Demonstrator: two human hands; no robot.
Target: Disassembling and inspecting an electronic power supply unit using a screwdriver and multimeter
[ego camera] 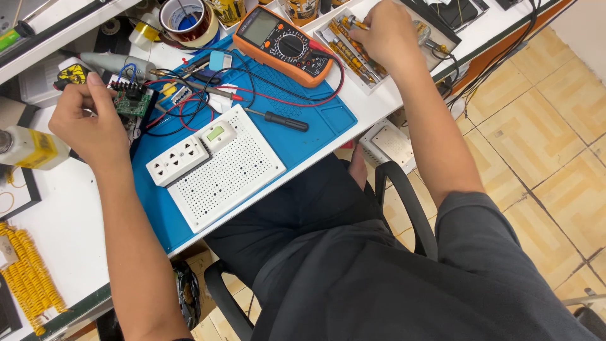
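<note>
While the left hand (88,123) pinches the small green circuit board (132,102) at the blue mat's (315,136) left edge, the right hand (385,35), fingers curled, reaches into the tray of screwdriver bits (350,50) far right, bits lying diagonally under it; grip unclear.

Electronics repair bench, from what I see.
I spot a multimeter (283,44), blue soldering mat (315,136), circuit board (132,102) and screwdriver set (353,50).

- White workbench (76,233) with green-edged front.
- Beige tiled floor (543,145), dark grout lines.
- Black chair armrest (410,208) beside bench.
- Even, bright light.
</note>
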